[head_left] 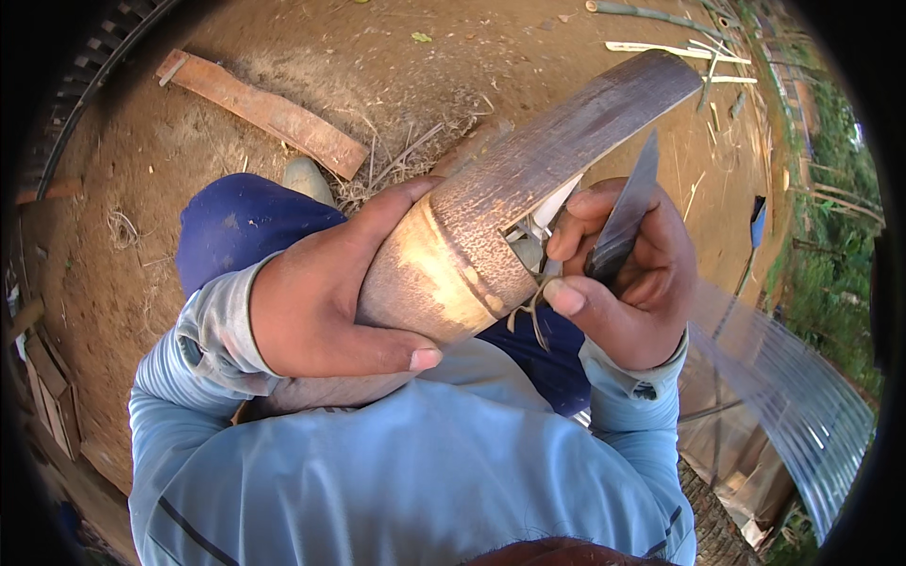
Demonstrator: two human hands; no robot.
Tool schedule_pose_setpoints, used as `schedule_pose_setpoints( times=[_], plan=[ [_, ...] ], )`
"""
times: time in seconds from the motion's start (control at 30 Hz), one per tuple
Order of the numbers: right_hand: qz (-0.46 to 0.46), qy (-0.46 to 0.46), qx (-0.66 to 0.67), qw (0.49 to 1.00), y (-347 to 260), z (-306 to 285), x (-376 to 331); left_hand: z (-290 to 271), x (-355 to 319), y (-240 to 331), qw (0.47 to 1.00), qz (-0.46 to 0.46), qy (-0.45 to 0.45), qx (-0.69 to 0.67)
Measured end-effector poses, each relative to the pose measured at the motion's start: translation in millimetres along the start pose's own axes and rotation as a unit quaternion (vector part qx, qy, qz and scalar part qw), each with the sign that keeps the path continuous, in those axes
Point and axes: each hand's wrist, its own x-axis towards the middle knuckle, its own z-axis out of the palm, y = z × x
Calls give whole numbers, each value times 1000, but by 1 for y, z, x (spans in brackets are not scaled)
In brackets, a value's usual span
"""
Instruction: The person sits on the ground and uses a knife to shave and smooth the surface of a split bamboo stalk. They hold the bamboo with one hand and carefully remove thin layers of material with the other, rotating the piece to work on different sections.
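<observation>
A thick bamboo section (453,250) lies slanted across my lap, its node ring in the middle and a long cut-away tongue reaching to the upper right. My left hand (326,292) wraps round its lower part, the thumb lying along the near side. Beside an opening cut in the bamboo is my right hand (642,274), with a knife (628,212) held in its fingers. The blade points up and the dark lower part sits against the palm; the grip is partly hidden. Thin fibre shreds (536,316) hang near my right thumb at the cut edge.
On the dirt ground ahead lies a weathered wooden board (269,113). Pale bamboo strips (675,52) and a bamboo pole (651,17) are at the far right. Corrugated sheeting (793,406) stands to the right, and wood scraps (52,396) lie at the left.
</observation>
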Motion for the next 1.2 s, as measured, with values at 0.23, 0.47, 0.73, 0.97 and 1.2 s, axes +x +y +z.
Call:
schedule_pose_setpoints(
  times=[0.23,0.47,0.73,0.97,1.2],
  plan=[
    [12,103,-13,995,1,-1,-5,1,2,1,1000,-19,-3,-10],
    [-17,188,-174,966,6,0,-2,3,5,7,999,-25,-8,-35],
    [-77,152,-363,916,-16,0,9,3,5,10,999,-25,-9,-29],
    [-123,145,-408,893,-15,2,19,3,4,13,999,-35,-12,-16],
    [-85,141,-366,916,-14,2,20,3,5,9,1000,23,-8,17]
  ],
)
